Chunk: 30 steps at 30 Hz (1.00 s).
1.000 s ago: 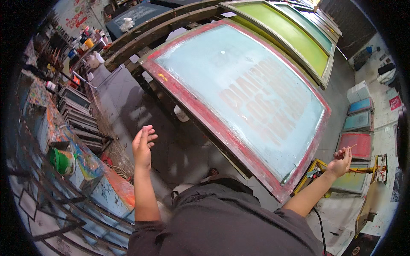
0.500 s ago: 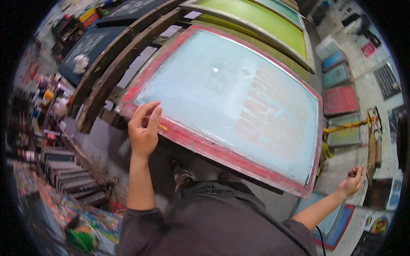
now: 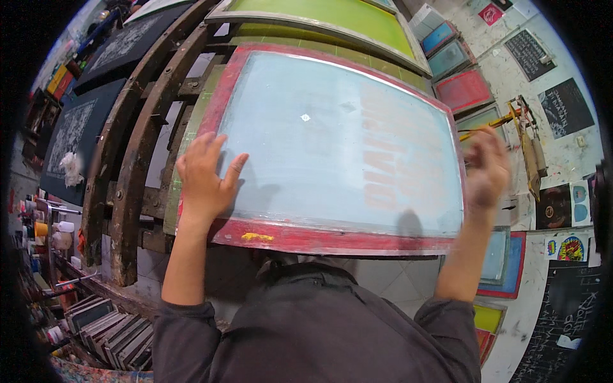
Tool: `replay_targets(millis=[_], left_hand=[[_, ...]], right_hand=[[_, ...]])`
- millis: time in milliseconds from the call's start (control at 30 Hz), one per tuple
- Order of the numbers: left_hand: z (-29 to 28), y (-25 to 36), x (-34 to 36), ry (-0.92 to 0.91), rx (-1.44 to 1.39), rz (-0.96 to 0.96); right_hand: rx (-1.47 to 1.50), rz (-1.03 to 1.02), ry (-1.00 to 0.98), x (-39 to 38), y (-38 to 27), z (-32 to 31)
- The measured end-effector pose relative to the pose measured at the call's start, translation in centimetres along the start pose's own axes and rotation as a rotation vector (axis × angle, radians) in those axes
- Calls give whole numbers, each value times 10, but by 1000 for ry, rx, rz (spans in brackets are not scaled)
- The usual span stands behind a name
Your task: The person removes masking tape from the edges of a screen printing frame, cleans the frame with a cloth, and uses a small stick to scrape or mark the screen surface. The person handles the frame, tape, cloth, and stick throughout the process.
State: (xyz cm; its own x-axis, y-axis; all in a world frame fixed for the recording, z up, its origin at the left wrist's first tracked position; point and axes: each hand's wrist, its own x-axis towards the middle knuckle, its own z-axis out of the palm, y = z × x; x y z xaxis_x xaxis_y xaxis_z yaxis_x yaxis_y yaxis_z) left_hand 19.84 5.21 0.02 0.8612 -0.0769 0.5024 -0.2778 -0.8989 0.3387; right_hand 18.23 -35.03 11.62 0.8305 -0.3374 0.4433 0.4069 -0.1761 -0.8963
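Two hands at a red-framed screen point(image 3: 332, 150): left hand point(image 3: 207, 175) spread, right hand point(image 3: 486, 167) curled.
In the head view, the left hand is released, fingers fanned and thumb set wide, over the screen's left side and partly over its pale blue mesh point(image 3: 287, 166); how firmly it presses, I cannot tell. The right hand, blurred, is beside the screen's right side, fingers bent inward; whether it pinches anything, I cannot tell. The screen lies flat on a green board point(image 3: 207, 113), whose left and far edges show past it. A yellow smear point(image 3: 258, 237) marks the screen's near side, toward its left corner. A lime-green screen point(image 3: 338, 22) lies beyond the board's far edge.
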Motion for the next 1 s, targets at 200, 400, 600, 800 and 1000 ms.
replay_targets(millis=[200,400,600,800,1000], left_hand=[[12,-10,-7,10,232,-326],[19,-14,-23,-106,127,-450],[25,-18,-28,-67,62,-403],[21,-21,-24,-7,0,-386],[21,-20,-24,16,13,-384]], right_hand=[[-180,161,-416,-15,73,99],[-344,74,-507,-21,115,128],[-546,-176,-608,-19,125,139],[-509,-287,-691,-15,132,128],[-514,-317,-804,-9,129,129]])
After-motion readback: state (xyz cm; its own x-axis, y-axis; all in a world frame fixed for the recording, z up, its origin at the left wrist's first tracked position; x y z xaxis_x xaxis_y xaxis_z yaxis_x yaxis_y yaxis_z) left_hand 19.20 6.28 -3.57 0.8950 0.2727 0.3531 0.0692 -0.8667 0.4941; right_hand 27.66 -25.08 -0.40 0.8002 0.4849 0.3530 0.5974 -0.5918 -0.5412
